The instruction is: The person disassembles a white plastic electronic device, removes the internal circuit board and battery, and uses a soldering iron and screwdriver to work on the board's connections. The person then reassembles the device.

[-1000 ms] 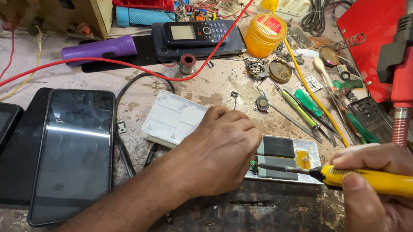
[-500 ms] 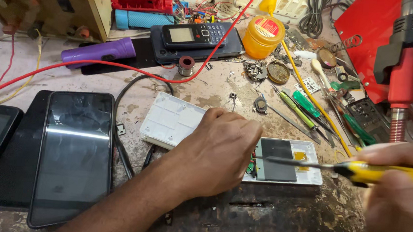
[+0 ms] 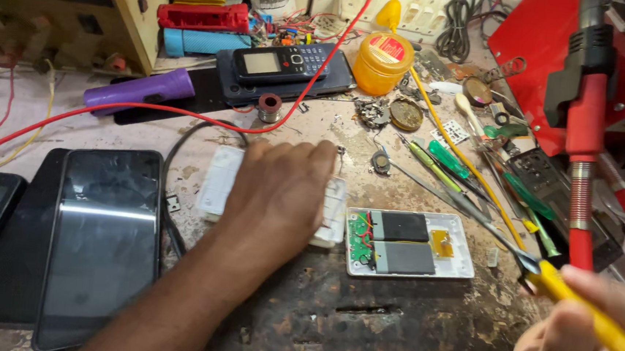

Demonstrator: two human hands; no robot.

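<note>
Now the left hand [image 3: 282, 188] lies flat, palm down, with its fingers spread on a flat white plastic cover [image 3: 216, 183] in the middle of the worn, stained table [image 3: 331, 323]. It presses the cover and does not pinch it. Just to the right of this hand lies the open white phone body [image 3: 410, 245], with grey blocks and a small green board inside. Its long side runs left to right. The cover and the open body sit almost touching, side by side.

At the bottom right, the right hand [image 3: 587, 341] is closed around a yellow-handled screwdriver [image 3: 596, 316]. The dark tip points up and left, toward the open body, but stays apart from it. The right hand is the nearer one to the body's right end. A big black smartphone [image 3: 102, 245] lies well to the left.
</note>
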